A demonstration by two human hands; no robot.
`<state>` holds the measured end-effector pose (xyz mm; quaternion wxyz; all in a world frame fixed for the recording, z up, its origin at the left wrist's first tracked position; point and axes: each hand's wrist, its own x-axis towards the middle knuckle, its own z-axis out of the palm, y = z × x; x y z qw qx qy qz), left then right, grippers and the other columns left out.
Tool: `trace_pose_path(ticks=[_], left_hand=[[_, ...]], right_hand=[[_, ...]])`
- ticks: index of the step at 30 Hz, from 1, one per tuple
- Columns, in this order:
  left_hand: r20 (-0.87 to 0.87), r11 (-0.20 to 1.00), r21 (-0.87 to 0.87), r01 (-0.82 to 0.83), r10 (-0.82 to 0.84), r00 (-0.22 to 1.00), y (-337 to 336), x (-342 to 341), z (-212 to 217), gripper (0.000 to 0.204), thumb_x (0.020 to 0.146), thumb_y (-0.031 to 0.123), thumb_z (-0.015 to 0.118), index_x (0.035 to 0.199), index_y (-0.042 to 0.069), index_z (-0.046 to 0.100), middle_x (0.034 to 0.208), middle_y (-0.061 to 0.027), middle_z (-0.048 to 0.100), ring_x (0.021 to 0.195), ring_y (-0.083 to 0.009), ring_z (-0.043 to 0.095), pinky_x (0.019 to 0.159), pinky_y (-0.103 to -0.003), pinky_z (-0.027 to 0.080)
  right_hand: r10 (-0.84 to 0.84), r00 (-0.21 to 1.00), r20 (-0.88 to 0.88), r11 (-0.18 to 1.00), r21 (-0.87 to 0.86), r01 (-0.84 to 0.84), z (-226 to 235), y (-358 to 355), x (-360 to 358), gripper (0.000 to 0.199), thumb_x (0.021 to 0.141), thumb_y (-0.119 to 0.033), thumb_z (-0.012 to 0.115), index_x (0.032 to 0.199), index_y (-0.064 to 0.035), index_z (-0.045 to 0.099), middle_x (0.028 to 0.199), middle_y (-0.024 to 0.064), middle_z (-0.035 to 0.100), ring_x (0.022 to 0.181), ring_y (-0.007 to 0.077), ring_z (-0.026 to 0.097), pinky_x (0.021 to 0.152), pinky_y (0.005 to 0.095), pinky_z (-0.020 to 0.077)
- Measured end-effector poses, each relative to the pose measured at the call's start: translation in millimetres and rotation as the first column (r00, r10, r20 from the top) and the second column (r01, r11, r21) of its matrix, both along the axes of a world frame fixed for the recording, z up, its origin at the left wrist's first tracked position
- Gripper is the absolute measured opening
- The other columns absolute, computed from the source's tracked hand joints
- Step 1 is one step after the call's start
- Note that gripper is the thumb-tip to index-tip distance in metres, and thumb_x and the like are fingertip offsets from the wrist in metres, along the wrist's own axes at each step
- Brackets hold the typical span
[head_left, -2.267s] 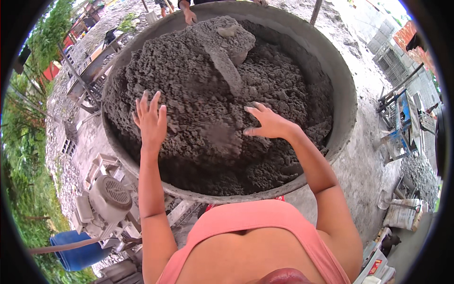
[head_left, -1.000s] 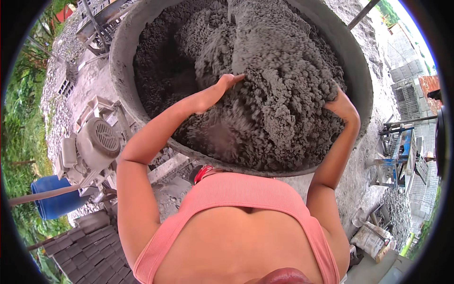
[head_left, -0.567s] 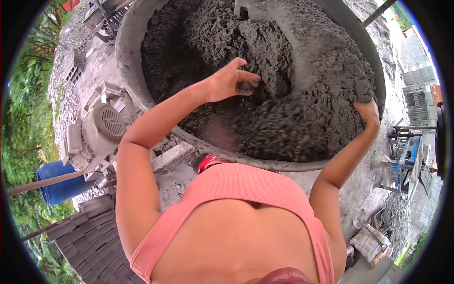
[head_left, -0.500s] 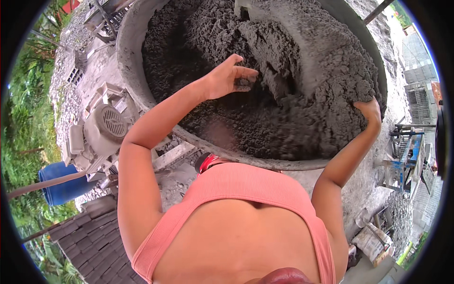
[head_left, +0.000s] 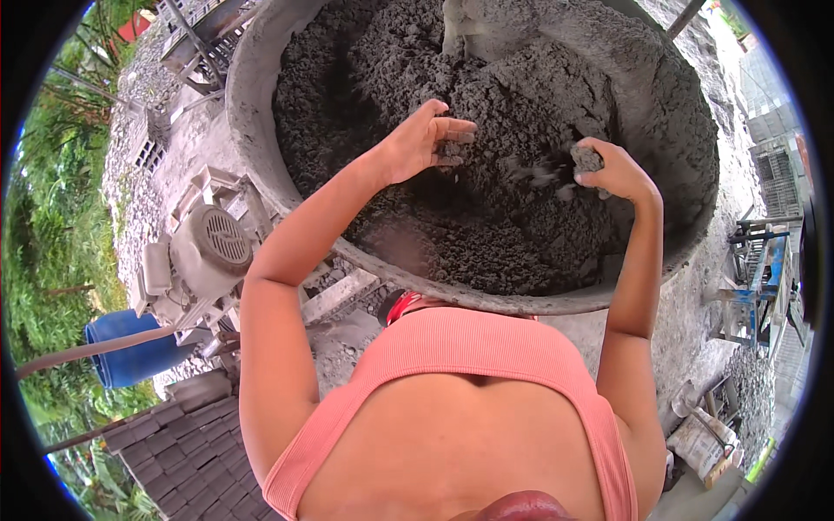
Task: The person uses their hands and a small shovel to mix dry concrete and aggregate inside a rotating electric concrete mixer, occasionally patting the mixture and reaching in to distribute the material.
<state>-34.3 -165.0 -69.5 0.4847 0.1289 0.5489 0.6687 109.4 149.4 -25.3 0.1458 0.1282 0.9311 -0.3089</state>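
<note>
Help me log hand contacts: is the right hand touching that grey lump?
Touching. The head view shows the right hand curled around the lump, with no gap seen between them.

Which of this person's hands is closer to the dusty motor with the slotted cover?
Left. The left hand, over the grey mix, is up and right of the motor in the picture; the right hand, holding a grey lump, is farther right.
</note>
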Motion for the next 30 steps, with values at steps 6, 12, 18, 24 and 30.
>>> trace_pose_path(ticks=[6, 12, 18, 24, 30], left_hand=[[-0.115, 1.000, 0.006, -0.012, 0.012, 0.993, -3, -5, 1, 0.066, 0.095, 0.051, 0.028, 0.136, 0.004, 0.049, 0.129, -0.0102, 0.053, 0.116, -0.0207, 0.048, 0.103, -0.040, 0.036], [-0.191, 0.999, -0.025, 0.028, -0.033, 0.981, -1, -6, -5, 0.066, 0.095, 0.054, 0.029, 0.136, 0.007, 0.050, 0.135, -0.0104, 0.051, 0.121, -0.0201, 0.046, 0.105, -0.040, 0.034], [-0.184, 0.999, -0.025, 0.040, -0.044, 0.982, 1, -9, -8, 0.065, 0.095, 0.053, 0.032, 0.136, 0.005, 0.050, 0.130, -0.0098, 0.053, 0.115, -0.0188, 0.051, 0.102, -0.037, 0.038], [-0.114, 0.996, -0.037, -0.085, 0.081, 0.990, 4, -6, -4, 0.058, 0.094, 0.044, 0.042, 0.134, 0.002, 0.050, 0.129, -0.0087, 0.053, 0.114, -0.0165, 0.050, 0.101, -0.034, 0.038], [-0.171, 0.990, -0.068, -0.127, 0.114, 0.979, 8, -6, -7, 0.056, 0.094, 0.043, 0.043, 0.133, 0.004, 0.049, 0.137, -0.0063, 0.048, 0.116, -0.0151, 0.047, 0.104, -0.032, 0.034]], right_hand=[[0.004, 0.968, -0.252, 0.995, -0.097, -0.029, 4, -20, -9, 0.055, 0.082, -0.023, 0.073, 0.130, -0.0067, 0.052, 0.130, 0.0136, 0.057, 0.120, 0.0296, 0.054, 0.099, 0.0414, 0.0426], [0.037, 0.818, -0.574, 0.992, 0.120, 0.039, -18, -2, -13, 0.058, 0.083, -0.038, 0.072, 0.128, -0.0057, 0.056, 0.129, 0.0161, 0.057, 0.115, 0.0279, 0.058, 0.096, 0.0414, 0.0450], [-0.157, 0.821, -0.549, 0.982, 0.004, 0.190, -10, 8, -10, 0.058, 0.083, -0.037, 0.073, 0.130, -0.0077, 0.055, 0.107, 0.0153, 0.067, 0.077, 0.0190, 0.067, 0.072, 0.0384, 0.0545], [0.167, 0.803, -0.571, 0.945, 0.326, 0.035, -28, 10, -5, 0.040, 0.088, -0.022, 0.066, 0.125, -0.0093, 0.059, 0.114, 0.0145, 0.064, 0.100, 0.0302, 0.064, 0.082, 0.0424, 0.0545], [0.159, 0.892, -0.424, 0.974, 0.217, -0.071, -27, 2, -9, 0.036, 0.087, -0.002, 0.057, 0.123, -0.0060, 0.059, 0.127, 0.0140, 0.057, 0.116, 0.0315, 0.056, 0.095, 0.0414, 0.0476]])
